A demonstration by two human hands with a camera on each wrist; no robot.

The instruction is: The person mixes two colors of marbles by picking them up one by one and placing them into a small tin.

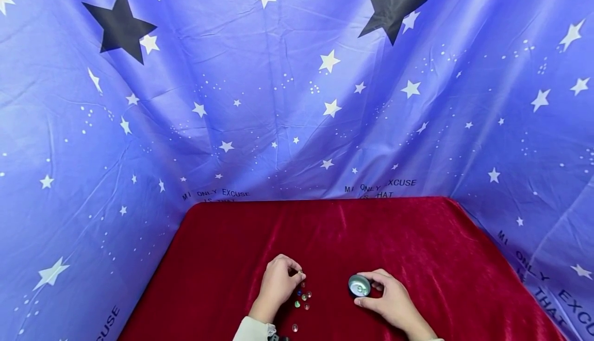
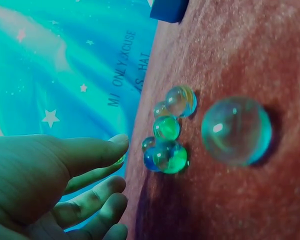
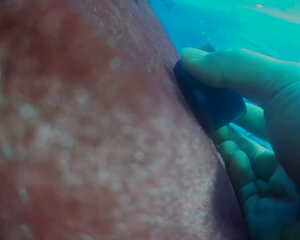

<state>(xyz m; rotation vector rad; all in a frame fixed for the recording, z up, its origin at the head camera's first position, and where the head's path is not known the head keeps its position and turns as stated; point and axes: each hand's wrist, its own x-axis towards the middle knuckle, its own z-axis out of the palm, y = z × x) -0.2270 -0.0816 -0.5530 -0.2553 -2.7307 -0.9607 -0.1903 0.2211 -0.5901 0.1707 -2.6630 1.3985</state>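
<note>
My left hand (image 1: 277, 281) pinches a small glass marble (image 2: 121, 160) between thumb and forefinger, its other fingers loosely bent. Beneath and beside this hand lies a loose cluster of glass marbles, among them a green one (image 1: 297, 304) and a blue one (image 2: 151, 159). One clear marble (image 1: 295, 327) lies apart, nearer the body, and looks large in the left wrist view. My right hand (image 1: 392, 297) grips a small dark cup (image 1: 355, 280) by its sides, thumb in front. The cup's shiny inside faces up toward the head view, with a marble (image 1: 360, 289) inside.
Red velvet cloth (image 1: 394, 238) covers the table. A blue curtain (image 1: 278, 98) printed with stars and lettering hangs behind and along both sides. Part of a dark band (image 1: 275, 337) shows at the left wrist.
</note>
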